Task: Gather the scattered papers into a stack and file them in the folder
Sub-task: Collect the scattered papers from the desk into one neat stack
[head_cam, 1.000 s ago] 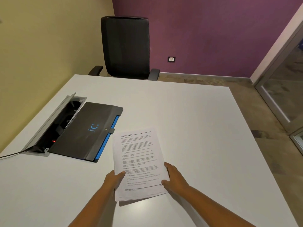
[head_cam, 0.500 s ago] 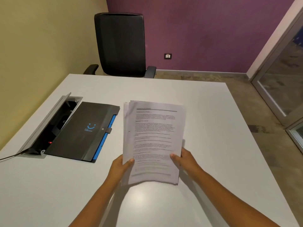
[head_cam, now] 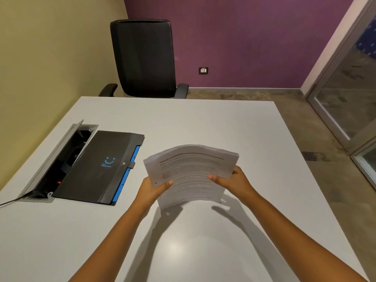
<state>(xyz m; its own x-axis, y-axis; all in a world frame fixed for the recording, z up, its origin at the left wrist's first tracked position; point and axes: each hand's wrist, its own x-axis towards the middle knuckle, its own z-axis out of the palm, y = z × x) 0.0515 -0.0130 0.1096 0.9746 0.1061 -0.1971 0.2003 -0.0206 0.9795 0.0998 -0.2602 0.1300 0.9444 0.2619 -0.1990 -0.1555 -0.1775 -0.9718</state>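
Note:
A stack of printed white papers (head_cam: pixel 191 171) hangs above the white table (head_cam: pixel 223 127), bowed upward in the middle, with its lower edge close to the tabletop. My left hand (head_cam: pixel 151 189) grips the stack's left side, thumb on top. My right hand (head_cam: pixel 234 182) grips the right side the same way. A black folder (head_cam: pixel 99 167) with a blue smiley logo and a blue inner edge lies shut on the table to the left of the papers, apart from them.
An open cable hatch (head_cam: pixel 61 157) with a raised grey lid is sunk into the table beside the folder, and a cable runs off its near left corner. A black office chair (head_cam: pixel 144 58) stands at the table's far edge. A glass door (head_cam: pixel 345 94) is at right.
The papers lay flat on the table under both hands a second ago. Both hands have since lifted the stack, moved it right and bowed it.

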